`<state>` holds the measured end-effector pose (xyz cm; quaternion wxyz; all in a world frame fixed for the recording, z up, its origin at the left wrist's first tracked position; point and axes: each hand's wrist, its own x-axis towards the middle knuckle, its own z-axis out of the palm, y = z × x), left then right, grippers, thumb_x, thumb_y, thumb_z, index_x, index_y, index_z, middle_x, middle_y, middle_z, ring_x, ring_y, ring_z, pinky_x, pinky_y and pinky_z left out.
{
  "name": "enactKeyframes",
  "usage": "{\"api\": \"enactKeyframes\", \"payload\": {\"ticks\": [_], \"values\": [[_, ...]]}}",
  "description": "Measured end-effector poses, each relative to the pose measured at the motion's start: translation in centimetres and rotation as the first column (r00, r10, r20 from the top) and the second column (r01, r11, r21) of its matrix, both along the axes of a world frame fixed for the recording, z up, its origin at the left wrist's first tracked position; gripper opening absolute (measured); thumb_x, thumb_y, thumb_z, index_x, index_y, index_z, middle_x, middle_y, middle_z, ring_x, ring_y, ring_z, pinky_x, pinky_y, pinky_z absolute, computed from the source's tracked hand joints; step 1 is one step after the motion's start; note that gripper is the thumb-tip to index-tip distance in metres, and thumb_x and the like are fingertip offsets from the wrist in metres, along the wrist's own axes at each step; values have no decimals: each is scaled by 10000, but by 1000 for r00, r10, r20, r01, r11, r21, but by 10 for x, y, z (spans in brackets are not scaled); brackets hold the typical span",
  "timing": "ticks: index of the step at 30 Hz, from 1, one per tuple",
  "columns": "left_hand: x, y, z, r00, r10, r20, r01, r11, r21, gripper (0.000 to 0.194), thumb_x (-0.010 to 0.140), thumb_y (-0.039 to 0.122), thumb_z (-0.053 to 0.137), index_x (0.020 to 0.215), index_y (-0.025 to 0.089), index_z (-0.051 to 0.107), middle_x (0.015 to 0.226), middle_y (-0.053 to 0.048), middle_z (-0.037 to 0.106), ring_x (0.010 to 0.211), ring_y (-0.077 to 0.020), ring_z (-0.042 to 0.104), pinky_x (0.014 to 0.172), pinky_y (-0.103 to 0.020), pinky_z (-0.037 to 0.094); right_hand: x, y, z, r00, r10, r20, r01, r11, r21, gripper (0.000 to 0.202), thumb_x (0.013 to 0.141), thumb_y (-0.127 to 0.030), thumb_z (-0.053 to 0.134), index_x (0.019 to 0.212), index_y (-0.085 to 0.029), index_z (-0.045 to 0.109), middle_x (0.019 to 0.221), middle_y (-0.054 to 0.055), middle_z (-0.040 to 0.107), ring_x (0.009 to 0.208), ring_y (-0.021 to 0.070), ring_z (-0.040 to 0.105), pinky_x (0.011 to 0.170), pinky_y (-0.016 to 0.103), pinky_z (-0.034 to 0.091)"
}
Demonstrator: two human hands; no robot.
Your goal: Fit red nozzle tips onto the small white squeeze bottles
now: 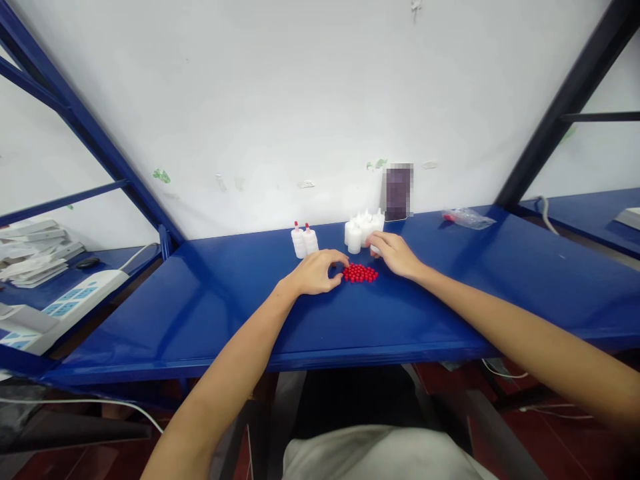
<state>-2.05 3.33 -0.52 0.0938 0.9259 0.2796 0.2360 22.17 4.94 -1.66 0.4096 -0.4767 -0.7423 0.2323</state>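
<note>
Fingers, left hand [320, 272]: curved, thumb and forefinger parted at the edge of the red pieces [360, 273]; I can't tell if they touch any.
Fingers, right hand [393, 253]: closed around a white piece [375, 251], mostly hidden from me.
Red patch: between both hands on the blue table [215, 293], presumably so either reaches it.
White bottles [354, 240]: bunched beside the right hand, I'd guess for reach.
Red-tipped bottles [311, 241]: apart, behind the left hand, probably to avoid mixing.

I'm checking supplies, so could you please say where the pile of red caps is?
In the head view, the red caps lie centrally on the blue table, right of the left hand, before the clustered white bottles.
</note>
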Motion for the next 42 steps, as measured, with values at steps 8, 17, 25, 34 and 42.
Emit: {"api": "enactKeyframes", "payload": {"ticks": [8, 17, 25, 34, 42], "values": [[0, 4, -6, 999, 28, -24, -27, 1000, 15, 251, 811, 171, 596, 1043, 198, 688, 1065, -60, 729, 956, -211, 654, 895, -372, 524, 0, 0, 1, 999, 21, 28, -21, 1000, -5, 374, 928, -462, 400, 809, -187, 624, 681, 7, 623, 662, 169, 584, 670, 281, 414], [1, 3, -3, 999, 9, -32, -8, 999, 37, 212, 818, 176, 606, 1015, 181, 685, 1008, -62, 701, 894, -196, 651, 842, -337, 520, 1, 1, 0, 999, 34, 42, -34, 999, -5, 402, 939, -491, 399, 824, -184, 633, 686, 9, 616, 656, 170, 583, 669, 283, 411], [2, 3, -3, 999, 31, -19, -31, 1000, -2, 260, 822, 183, 616, 1075, 162, 675, 1048, -80, 711, 904, -202, 653, 858, -352, 520, 2, 2, -2, 998, 49, 49, -50, 999, 2, 404, 948, -489, 399, 829, -182, 633, 693, 11, 624, 657, 170, 592, 660, 280, 410], [3, 6, -4, 999, 48, 25, -46, 996, -79, 211, 858, 197, 629, 1039, 133, 716, 997, -91, 719, 866, -188, 666, 833, -326, 533, 1, 1, -1, 997, 52, 62, -52, 999, 8, 424, 950, -504, 392, 816, -180, 631, 681, 11, 622, 650, 172, 590, 662, 282, 405], [5, 10, -10, 994, 64, 83, -52, 990, -133, 142, 848, 187, 635, 962, 136, 704, 858, -53, 691, 731, -143, 626, 701, -269, 515, 0, -1, -1, 994, 53, 94, -55, 998, 17, 435, 953, -523, 401, 838, -181, 643, 685, 12, 633, 657, 173, 599, 665, 279, 404]]}}
